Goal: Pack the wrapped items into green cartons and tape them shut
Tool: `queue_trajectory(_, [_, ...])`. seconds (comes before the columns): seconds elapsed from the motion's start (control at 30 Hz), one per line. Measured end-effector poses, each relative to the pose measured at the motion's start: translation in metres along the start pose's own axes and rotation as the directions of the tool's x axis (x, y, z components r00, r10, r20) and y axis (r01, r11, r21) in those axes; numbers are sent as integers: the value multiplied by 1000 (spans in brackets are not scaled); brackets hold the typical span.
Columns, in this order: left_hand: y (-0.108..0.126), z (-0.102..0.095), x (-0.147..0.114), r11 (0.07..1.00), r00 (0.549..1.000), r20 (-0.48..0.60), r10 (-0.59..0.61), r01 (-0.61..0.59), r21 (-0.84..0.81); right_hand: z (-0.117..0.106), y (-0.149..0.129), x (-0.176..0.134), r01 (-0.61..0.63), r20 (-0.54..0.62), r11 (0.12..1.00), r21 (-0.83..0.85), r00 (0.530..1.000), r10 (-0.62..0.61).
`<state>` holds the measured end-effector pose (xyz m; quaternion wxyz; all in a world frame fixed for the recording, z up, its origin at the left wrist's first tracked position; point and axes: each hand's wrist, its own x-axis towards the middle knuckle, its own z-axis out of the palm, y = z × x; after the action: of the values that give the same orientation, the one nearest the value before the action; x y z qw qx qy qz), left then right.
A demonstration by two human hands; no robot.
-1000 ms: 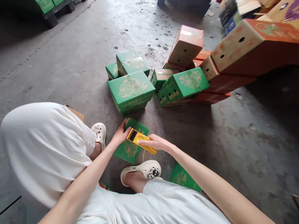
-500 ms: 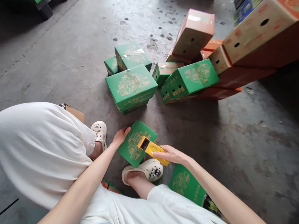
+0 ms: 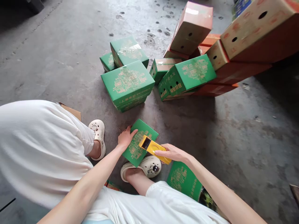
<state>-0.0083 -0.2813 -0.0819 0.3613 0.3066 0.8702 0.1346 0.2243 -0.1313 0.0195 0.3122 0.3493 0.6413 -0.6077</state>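
Observation:
My left hand (image 3: 126, 137) grips the left edge of a green printed carton (image 3: 137, 143), thumb on its top face and fingers partly hidden at the edge. In my right hand (image 3: 171, 151) is a yellow hand-held tool (image 3: 155, 149) with a dark rectangular window at its front end; its exact kind is unclear. The tool's front lies over the right part of the carton's printed face; I cannot tell whether it touches. My right forearm passes beside another green printed carton (image 3: 183, 180), partly covered by my clothing.
Several green cartons (image 3: 128, 81) are stacked ahead, with another green carton (image 3: 198, 73) to their right. Orange and tan boxes (image 3: 252, 34) pile up at the right. My white clogs (image 3: 151, 166) stand on the grey floor (image 3: 70, 62). An open brown box (image 3: 72, 112) is beside my left knee.
My left hand has slid slightly right and up along the carton's edge, its thumb further onto the face. My right hand keeps its hold on the yellow tool; the view has shifted slightly.

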Motion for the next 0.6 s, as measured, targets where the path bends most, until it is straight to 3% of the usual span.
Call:
queue_trajectory(0.1, [3, -5, 1, 997, 1000, 24, -13, 11, 72, -7, 8, -17, 41, 92, 994, 101, 994, -50])
queue_trajectory(0.37, [0, -7, 1, 998, 999, 44, 18, -21, 62, -8, 65, -60, -111, 150, 973, 202, 985, 81])
queue_trajectory(0.6, [-1, -6, 3, 999, 999, 51, 17, -18, 28, -5, 51, -69, -144, 123, 976, 161, 985, 125])
